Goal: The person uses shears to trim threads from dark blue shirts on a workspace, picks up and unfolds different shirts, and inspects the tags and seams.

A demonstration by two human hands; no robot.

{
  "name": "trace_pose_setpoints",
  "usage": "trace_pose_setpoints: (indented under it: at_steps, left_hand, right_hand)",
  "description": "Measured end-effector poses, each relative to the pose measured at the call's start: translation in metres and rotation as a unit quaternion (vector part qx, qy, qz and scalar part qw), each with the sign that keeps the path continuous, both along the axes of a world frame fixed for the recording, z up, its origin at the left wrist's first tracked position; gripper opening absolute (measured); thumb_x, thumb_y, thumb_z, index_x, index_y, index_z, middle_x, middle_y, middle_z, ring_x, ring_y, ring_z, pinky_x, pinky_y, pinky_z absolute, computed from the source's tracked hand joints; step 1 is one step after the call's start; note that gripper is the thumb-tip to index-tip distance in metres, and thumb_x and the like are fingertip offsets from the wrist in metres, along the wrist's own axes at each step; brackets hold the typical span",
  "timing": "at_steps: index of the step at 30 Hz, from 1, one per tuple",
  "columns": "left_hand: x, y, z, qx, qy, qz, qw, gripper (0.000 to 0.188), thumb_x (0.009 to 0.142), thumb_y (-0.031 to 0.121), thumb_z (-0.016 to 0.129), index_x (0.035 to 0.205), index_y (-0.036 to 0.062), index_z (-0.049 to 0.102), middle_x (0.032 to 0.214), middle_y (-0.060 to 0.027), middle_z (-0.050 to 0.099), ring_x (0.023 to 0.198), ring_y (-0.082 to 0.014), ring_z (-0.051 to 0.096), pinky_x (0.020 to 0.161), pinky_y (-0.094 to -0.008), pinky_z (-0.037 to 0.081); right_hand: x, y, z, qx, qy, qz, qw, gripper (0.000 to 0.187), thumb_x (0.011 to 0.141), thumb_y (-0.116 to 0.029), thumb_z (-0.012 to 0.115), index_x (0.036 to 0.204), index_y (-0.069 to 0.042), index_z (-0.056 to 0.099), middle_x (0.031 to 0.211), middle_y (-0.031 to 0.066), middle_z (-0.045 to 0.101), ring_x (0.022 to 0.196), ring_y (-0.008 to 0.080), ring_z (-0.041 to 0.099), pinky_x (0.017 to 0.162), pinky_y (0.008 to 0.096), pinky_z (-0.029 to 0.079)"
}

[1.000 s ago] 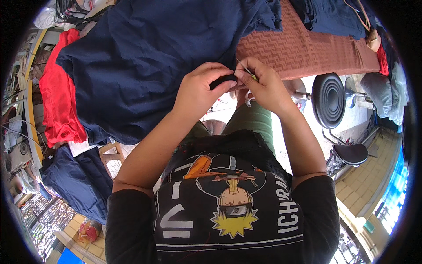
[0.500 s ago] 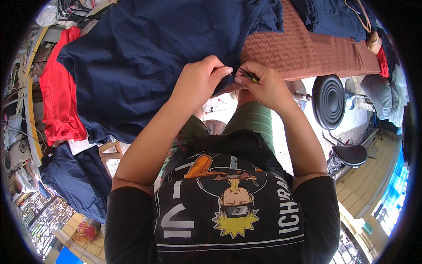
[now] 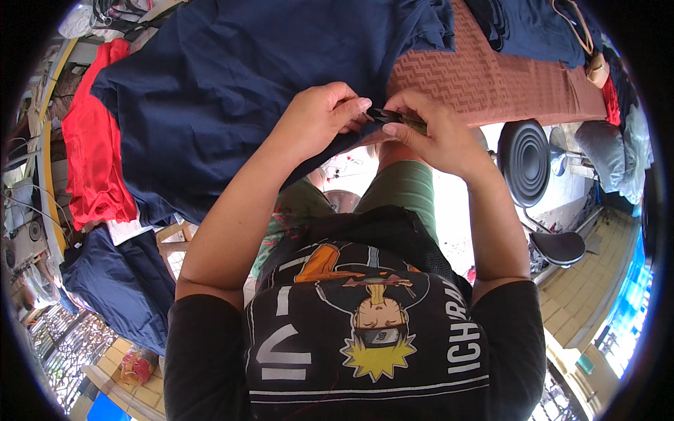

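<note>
A large spread of navy fabric (image 3: 232, 84) lies over the left and middle of the table, its near edge hanging toward my lap. My left hand (image 3: 309, 123) is closed at that edge, thumb and index finger pinching the navy fabric. Just to its right, my right hand (image 3: 439, 137) grips small dark thread snips (image 3: 385, 115). The blades of the snips point left, close to my left fingertips, and look slightly apart. Whether a thread lies between them is too small to tell.
A brown patterned cloth (image 3: 491, 88) covers the table on the right, with folded navy garments (image 3: 533, 28) at the far right. Red satiny fabric (image 3: 98, 154) hangs at the left, above more navy cloth (image 3: 126, 281). A round black stool (image 3: 524, 163) stands at the right.
My right hand has turned and moved slightly right, and the snips now point left with more of the blades showing. My left hand keeps its pinch, shifted slightly.
</note>
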State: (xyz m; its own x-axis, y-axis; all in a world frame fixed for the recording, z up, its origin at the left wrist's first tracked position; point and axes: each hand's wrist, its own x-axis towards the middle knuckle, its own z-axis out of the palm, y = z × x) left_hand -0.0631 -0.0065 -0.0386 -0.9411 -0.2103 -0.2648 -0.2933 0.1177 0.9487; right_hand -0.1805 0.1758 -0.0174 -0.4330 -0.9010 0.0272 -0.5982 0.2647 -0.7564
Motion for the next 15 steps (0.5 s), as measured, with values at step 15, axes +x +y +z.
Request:
trace_pose_setpoints:
  at_steps: [15]
  left_hand:
    - [0.010,0.013,0.020,-0.212,0.030,-0.054,0.975,0.026,0.089,0.025,0.066,0.093,-0.0005,0.066,0.087,-0.0141,0.069,0.079,-0.0211,0.068,0.071,-0.0319,0.051]
  right_hand:
    - [0.000,-0.011,0.027,0.089,0.146,0.083,0.982,0.019,0.078,-0.021,0.069,0.092,-0.009,0.064,0.088,0.0109,0.066,0.087,0.0328,0.063,0.073,0.0433,0.049]
